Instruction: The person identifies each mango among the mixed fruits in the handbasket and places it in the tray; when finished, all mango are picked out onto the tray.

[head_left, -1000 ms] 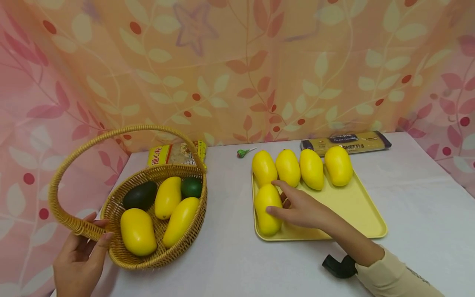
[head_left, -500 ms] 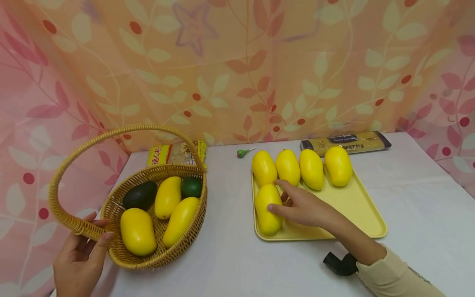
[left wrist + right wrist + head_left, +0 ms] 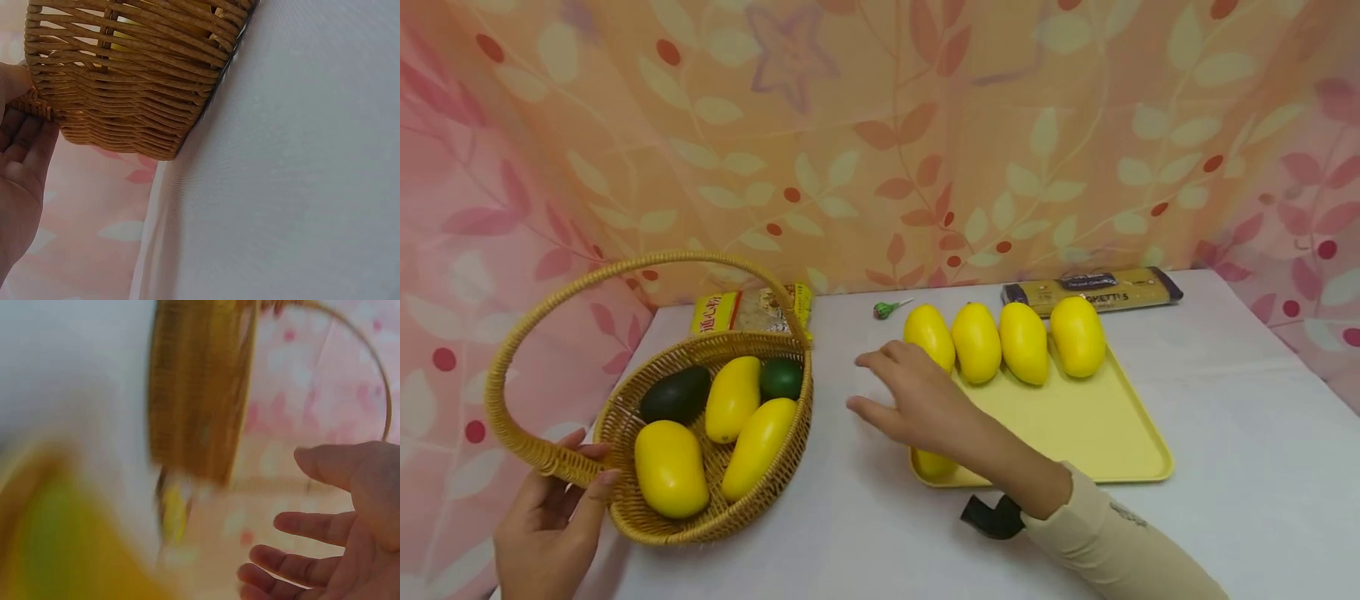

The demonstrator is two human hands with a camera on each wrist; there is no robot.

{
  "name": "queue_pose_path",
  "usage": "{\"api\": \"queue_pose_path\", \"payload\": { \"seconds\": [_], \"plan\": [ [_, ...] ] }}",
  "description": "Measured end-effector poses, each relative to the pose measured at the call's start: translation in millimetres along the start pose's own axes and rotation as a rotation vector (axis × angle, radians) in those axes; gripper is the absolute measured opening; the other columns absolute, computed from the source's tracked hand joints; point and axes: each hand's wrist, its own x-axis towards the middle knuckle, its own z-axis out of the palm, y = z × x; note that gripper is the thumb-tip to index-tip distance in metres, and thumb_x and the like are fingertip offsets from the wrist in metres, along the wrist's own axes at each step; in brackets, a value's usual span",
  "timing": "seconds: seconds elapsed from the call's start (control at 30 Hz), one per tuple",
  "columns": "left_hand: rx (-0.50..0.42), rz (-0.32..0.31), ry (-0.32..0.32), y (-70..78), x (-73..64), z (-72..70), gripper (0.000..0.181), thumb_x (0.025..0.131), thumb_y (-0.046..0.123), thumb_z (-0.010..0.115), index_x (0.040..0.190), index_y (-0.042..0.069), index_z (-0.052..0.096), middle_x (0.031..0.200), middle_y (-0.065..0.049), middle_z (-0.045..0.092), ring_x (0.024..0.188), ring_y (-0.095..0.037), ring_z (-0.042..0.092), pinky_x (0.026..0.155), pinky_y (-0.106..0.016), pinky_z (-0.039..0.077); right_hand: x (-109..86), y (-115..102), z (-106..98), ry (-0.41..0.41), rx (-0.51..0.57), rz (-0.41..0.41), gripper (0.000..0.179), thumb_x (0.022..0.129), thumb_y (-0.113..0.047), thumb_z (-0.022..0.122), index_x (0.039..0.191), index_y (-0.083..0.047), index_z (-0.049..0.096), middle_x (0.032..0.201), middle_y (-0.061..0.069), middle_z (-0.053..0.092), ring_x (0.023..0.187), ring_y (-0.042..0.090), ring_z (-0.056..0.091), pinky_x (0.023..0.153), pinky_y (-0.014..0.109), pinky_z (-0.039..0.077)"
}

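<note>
white table (image 3: 857, 525) | wicker basket (image 3: 730, 517) at left | yellow packet (image 3: 752, 312) behind it | lollipop (image 3: 883, 311) | yellow tray (image 3: 1075, 425) | spaghetti pack (image 3: 1097, 290) behind

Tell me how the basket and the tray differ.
The basket is woven and oval, while the tray is smooth and rectangular. The left hand grips the basket; no hand grips the tray. The basket holds yellow mangoes and dark green fruits; the tray shows only yellow mangoes. So yellow mangoes are common to both.
</note>
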Motion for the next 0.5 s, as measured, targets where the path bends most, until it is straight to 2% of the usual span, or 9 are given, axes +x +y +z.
{"api": "queue_pose_path", "payload": {
  "seconds": [0.13, 0.23, 0.3, 0.37, 0.5],
  "plan": [
    [-0.006, 0.0, -0.006, -0.6, 1.3, 0.2, 0.064, 0.078, -0.026, 0.069, 0.136, -0.001, 0.059, 0.108, -0.003, 0.066, 0.102, -0.008, 0.066, 0.087, -0.012, 0.049, 26.2, -45, 23, -0.026, 0.022, -0.191, 0.047, 0.097, -0.039, 0.067, 0.133, -0.01, 0.063, 0.122, 0.005, 0.062, 0.108, 0.017, 0.054, 0.09, 0.026, 0.049],
    [-0.006, 0.01, -0.013, -1.8, 1.2, 0.4, 0.065, 0.077, -0.027, 0.069, 0.136, -0.002, 0.058, 0.108, -0.003, 0.066, 0.102, -0.008, 0.066, 0.087, -0.012, 0.049, 48.4, -76, 46, -0.13, 0.075, -0.267, 0.047, 0.098, -0.039, 0.065, 0.136, -0.012, 0.06, 0.122, 0.0, 0.061, 0.104, 0.008, 0.053, 0.085, 0.016, 0.046],
    [-0.012, 0.01, -0.018, -2.2, 0.8, 0.2, 0.065, 0.077, -0.027, 0.069, 0.136, -0.002, 0.058, 0.108, -0.003, 0.066, 0.103, -0.008, 0.066, 0.087, -0.012, 0.049, 64.0, -95, 65, -0.208, 0.1, -0.269, 0.051, 0.098, -0.043, 0.064, 0.14, -0.015, 0.057, 0.124, -0.004, 0.059, 0.1, 0.003, 0.052, 0.081, 0.012, 0.044],
    [-0.001, 0.01, -0.022, -1.8, 0.7, 0.0, 0.066, 0.077, -0.027, 0.069, 0.137, -0.002, 0.058, 0.109, -0.003, 0.066, 0.103, -0.008, 0.066, 0.088, -0.013, 0.049, 78.2, -110, 84, -0.273, 0.103, -0.225, 0.057, 0.096, -0.052, 0.061, 0.144, -0.021, 0.052, 0.124, -0.008, 0.057, 0.094, -0.001, 0.049, 0.074, 0.009, 0.042],
    [-0.005, 0.016, -0.011, -2.1, 0.6, -0.7, 0.065, 0.077, -0.027, 0.069, 0.136, -0.003, 0.059, 0.108, -0.003, 0.067, 0.102, -0.008, 0.066, 0.087, -0.012, 0.05, 98.4, -132, 121, -0.336, 0.005, -0.141, 0.073, 0.088, -0.071, 0.057, 0.147, -0.029, 0.043, 0.122, -0.009, 0.053, 0.089, 0.001, 0.048, 0.064, 0.013, 0.044]
  ]
}}
